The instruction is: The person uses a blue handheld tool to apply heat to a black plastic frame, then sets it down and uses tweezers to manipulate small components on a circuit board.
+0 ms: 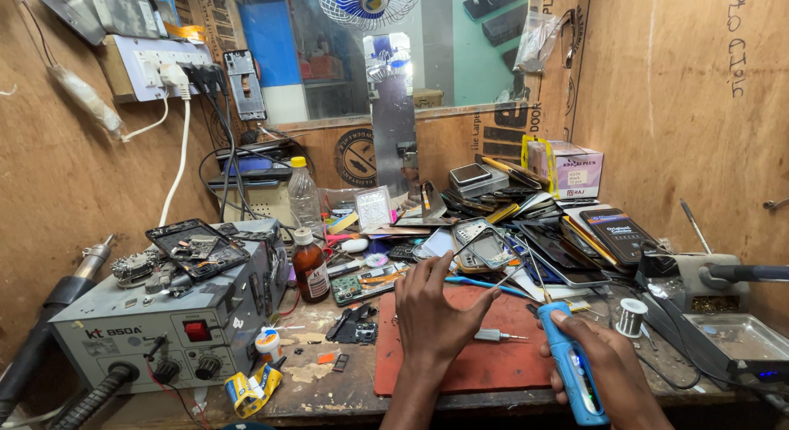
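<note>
My right hand (pixel 612 372) grips a blue soldering iron (pixel 571 368) at the front right, its thin tip pointing up and back over the bench. My left hand (pixel 431 311) hovers over the red work mat (pixel 493 360) with fingers spread and nothing in it. A small silver bit (pixel 497 335) lies on the mat between my hands. Just beyond my left fingers lies a bare phone frame (pixel 481 245) on a heap of phone parts.
A grey hot-air rework station (pixel 177 315) with a phone chassis (pixel 197 248) on top stands at the left. A brown bottle (pixel 311 267), a clear bottle (pixel 304 196), a solder spool (pixel 631 317), a metal tray (pixel 735 335) and stacked phones (pixel 575 237) crowd the bench.
</note>
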